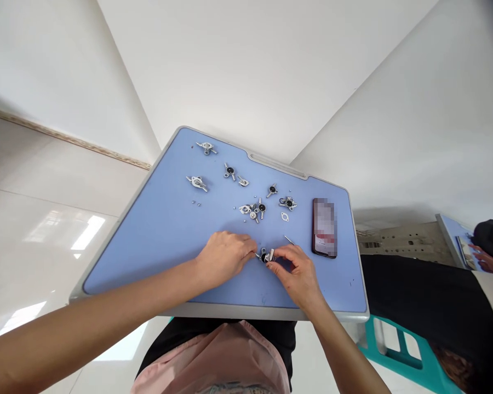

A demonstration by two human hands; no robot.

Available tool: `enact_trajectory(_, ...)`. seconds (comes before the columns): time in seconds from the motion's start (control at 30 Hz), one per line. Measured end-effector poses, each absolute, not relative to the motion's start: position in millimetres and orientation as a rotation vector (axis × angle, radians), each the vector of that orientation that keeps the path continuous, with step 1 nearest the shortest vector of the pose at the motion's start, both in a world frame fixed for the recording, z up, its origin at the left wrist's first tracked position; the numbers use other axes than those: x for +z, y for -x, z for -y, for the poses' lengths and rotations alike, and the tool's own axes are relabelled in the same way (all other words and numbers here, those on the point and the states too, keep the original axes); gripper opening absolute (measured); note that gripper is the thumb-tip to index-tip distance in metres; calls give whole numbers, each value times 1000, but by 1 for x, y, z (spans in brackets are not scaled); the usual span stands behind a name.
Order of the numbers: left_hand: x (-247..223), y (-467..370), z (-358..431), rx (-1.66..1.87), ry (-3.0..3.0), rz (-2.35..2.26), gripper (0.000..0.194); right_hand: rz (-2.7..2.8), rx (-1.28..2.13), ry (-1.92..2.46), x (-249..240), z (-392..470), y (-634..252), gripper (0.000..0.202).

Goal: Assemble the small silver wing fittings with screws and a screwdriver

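Observation:
Near the front edge of the blue desk [160, 235], a small metal part with a black centre [264, 257] lies between my hands. My left hand [225, 257] has its fingers pressed together at the part's left end. My right hand [298, 273] pinches a small flat light-coloured piece [271, 254] at the part's right side. A thin metal rod [289, 240] sticks out just above my right hand. Further back lie several similar metal parts, among them one with a black disc [262, 207] and a loose flat oval plate [285, 216].
A phone [324, 227] lies at the desk's right side. Two metal parts [206, 148] [198, 183] and tiny screws [196, 203] lie at the left. White walls stand behind. Another person in black [427, 295] sits at the right by a green stool [406, 350].

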State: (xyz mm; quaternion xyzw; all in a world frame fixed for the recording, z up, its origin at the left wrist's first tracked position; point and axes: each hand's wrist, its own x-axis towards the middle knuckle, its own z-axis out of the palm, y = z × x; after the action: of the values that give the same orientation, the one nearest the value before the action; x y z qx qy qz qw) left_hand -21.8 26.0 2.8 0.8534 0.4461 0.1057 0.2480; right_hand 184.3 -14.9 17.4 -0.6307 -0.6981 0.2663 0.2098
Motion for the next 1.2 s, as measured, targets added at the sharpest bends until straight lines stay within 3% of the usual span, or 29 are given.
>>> enact_trajectory(0.53,-1,22,-26,320,-2314,-1208,22,2286,181,1936,26,25,-159,10)
enact_trajectory(0.7,-2,22,-27,342,-2288,-1201,23,2258,264,1986,33,25,-160,26)
enact_trajectory(0.97,-2,23,-26,341,-2310,-1201,25,2157,390,1897,29,25,-163,5)
enact_trajectory(1.2,1,23,-27,309,-2305,-1212,25,2158,328,1931,27,25,-162,13)
